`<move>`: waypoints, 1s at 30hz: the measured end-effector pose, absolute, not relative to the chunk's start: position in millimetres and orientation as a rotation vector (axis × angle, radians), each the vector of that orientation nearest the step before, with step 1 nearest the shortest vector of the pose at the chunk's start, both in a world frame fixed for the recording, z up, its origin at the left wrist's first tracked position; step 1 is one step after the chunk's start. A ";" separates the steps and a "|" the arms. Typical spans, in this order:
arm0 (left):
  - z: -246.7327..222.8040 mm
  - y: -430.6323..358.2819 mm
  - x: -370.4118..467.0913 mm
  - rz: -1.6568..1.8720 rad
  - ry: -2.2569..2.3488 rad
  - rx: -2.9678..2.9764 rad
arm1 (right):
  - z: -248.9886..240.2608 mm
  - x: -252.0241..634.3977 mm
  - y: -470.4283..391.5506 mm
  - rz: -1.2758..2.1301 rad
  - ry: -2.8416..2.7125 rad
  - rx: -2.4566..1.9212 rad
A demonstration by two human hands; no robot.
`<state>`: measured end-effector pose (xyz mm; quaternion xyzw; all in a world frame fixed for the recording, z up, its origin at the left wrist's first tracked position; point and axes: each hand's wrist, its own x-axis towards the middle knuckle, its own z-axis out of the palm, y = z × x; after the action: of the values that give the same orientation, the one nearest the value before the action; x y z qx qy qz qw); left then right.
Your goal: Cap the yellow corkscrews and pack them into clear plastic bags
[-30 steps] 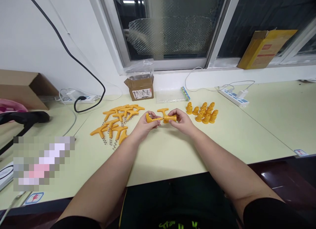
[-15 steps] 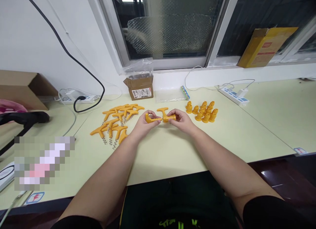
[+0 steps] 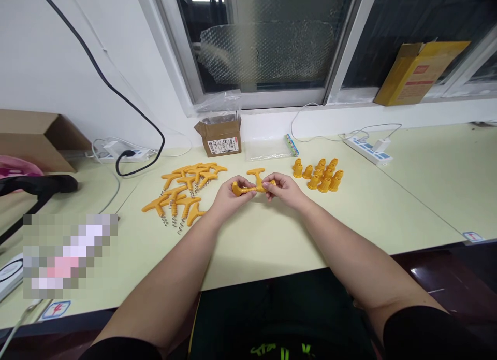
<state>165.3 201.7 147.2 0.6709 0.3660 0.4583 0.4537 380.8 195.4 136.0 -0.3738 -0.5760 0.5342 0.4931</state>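
My left hand (image 3: 230, 198) is closed round the handle of a yellow corkscrew (image 3: 236, 189), whose shaft points right. Pinched in my right hand (image 3: 288, 190) is a yellow ribbed sleeve (image 3: 273, 183), mostly covered by the fingers. Corkscrew and sleeve meet end to end, and the metal spiral does not show between them. Just behind them on the table lies a yellow T-shaped piece (image 3: 256, 172), its lower part partly hidden. To the left is a pile of yellow T-handled corkscrews (image 3: 174, 199) with bare spirals. Several yellow sleeves (image 3: 324, 184) stand upright to the right.
A small open cardboard box (image 3: 223, 145) and a clear plastic bag (image 3: 264, 149) are at the back by the wall. Power strips (image 3: 367, 150) with cables lie to the right and left. A black cable (image 3: 101, 72) hangs at the left.
My hands have brought the corkscrew and sleeve closer together. The spiral tip seen between them earlier is now out of sight, and my right fingers cover more of the sleeve.
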 end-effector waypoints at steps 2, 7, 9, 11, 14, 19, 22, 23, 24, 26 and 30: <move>145.9 200.9 166.1 1.136 0.926 1.688 | 133.6 380.1 196.1 1.344 -1.400 -0.932; 145.8 199.5 166.7 1.135 0.917 1.688 | 128.8 379.7 198.0 1.418 -1.420 -0.956; 146.0 199.3 167.0 1.136 0.900 1.667 | 129.6 379.7 197.2 1.453 -1.406 -0.951; 145.9 199.2 167.6 1.140 0.888 1.641 | 132.2 380.2 195.2 1.509 -1.384 -0.974; 144.9 199.1 168.2 1.123 0.868 1.632 | 137.9 382.3 191.1 1.627 -1.366 -1.078; 142.8 201.2 166.1 1.081 0.849 1.682 | 145.2 382.5 185.8 1.715 -1.341 -1.176; 144.5 203.7 164.5 1.061 0.879 1.659 | 144.8 379.9 185.6 1.681 -1.349 -1.135; 145.6 204.7 164.1 1.071 0.890 1.636 | 143.6 379.3 186.4 1.637 -1.375 -1.098; 146.8 205.8 163.8 1.090 0.904 1.611 | 142.0 379.1 187.5 1.578 -1.411 -1.049; 149.0 207.7 163.0 1.144 0.943 1.561 | 138.0 379.7 190.5 1.439 -1.480 -0.953; 149.9 210.2 160.8 1.159 0.983 1.487 | 132.6 381.7 195.0 1.274 -1.518 -0.898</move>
<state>160.8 210.2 149.9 0.6113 0.4040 0.4762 0.4861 381.7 195.0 132.6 -0.3657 -0.6177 0.5186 0.4645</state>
